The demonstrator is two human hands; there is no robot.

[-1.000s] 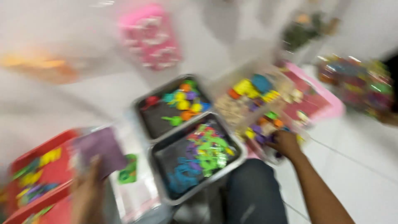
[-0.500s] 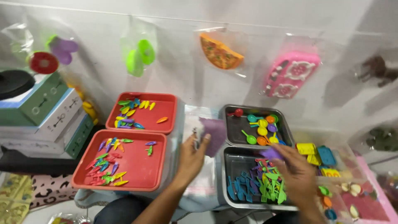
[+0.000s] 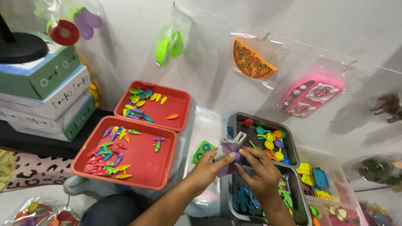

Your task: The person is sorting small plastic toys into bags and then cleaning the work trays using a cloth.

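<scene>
A wall hung with bagged toys backs two red trays of small coloured pieces and two grey metal trays. Half a second on, both hands have risen from the trays: the left hand and right hand now pinch a small purple pouch between them above the grey trays, its mouth pulled open.
</scene>
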